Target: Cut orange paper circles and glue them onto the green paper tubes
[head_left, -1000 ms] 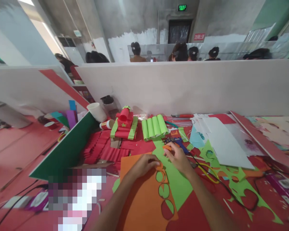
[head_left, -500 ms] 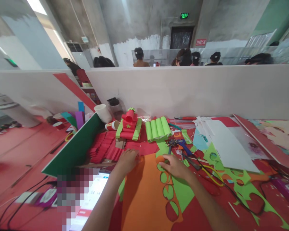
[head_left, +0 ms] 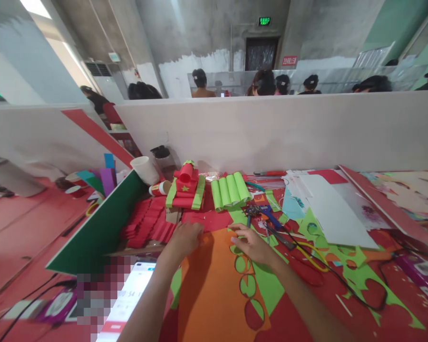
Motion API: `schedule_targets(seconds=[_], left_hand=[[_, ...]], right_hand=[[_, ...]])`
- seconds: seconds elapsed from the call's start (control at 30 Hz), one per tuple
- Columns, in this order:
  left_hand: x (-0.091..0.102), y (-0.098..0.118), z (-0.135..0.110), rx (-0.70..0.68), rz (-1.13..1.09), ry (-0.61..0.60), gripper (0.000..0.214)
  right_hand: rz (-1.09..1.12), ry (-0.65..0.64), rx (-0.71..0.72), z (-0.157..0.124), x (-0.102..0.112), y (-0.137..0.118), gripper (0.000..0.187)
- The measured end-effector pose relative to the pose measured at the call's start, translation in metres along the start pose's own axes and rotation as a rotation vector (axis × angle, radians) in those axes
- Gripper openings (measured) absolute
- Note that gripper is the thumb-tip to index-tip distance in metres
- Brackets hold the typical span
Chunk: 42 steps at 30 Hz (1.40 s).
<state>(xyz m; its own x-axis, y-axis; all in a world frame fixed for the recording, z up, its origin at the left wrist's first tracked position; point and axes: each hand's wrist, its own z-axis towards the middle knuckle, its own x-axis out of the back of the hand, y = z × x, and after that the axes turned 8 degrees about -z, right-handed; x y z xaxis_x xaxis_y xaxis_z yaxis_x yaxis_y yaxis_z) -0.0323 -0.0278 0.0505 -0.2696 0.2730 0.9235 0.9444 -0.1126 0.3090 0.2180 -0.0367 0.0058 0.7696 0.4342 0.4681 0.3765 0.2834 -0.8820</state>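
Note:
An orange paper sheet lies in front of me, a row of round holes cut along its right side. Green and red paper shows through the holes. My left hand is at the far left corner of the sheet, fingers curled onto its edge, the thumb mostly hidden. Over the far right corner is my right hand, thumb and forefinger apart, nothing plainly held between them. Beyond the hands stand a red and green paper model with a star and a row of green paper rolls.
Folded red paper strips lie left, beside a green board. A lit phone rests near my left forearm. To the right are a blue glue gun, yellow-handled scissors, green scraps and white sheets. A white partition stands behind.
The orange disc seen at my right fingertips before no longer shows there, and those fingers have spread apart. My left hand stays at the sheet's corner. The view has shifted slightly right.

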Motion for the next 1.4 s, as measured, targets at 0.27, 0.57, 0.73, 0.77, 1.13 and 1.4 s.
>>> schedule_targets(seconds=[0.27,0.57,0.73,0.77,1.13,1.4], left_hand=[[0.008,-0.002,0.005,-0.237,-0.727,-0.010,0.026],[-0.019,0.012,0.022,-0.125,-0.919,0.055,0.042],[-0.054,0.018,0.026,-0.087,-0.858,0.038,0.038],[-0.060,0.018,0.025,-0.099,-0.838,0.037,0.038],[-0.080,0.043,-0.030,-0.269,-0.164,0.280,0.032],[-0.105,0.042,-0.049,-0.335,0.004,0.374,0.037]], right_hand=[[-0.176,0.101,0.023,-0.002,0.017,-0.005,0.029],[-0.227,0.082,-0.089,-0.003,0.048,-0.002,0.023],[-0.519,0.001,-0.120,-0.013,0.054,-0.005,0.019],[-0.566,-0.007,-0.126,-0.016,0.054,-0.006,0.018],[-0.790,-0.107,-0.186,-0.019,0.065,-0.017,0.020],[-0.797,0.047,-0.118,0.024,0.036,-0.040,0.027]])
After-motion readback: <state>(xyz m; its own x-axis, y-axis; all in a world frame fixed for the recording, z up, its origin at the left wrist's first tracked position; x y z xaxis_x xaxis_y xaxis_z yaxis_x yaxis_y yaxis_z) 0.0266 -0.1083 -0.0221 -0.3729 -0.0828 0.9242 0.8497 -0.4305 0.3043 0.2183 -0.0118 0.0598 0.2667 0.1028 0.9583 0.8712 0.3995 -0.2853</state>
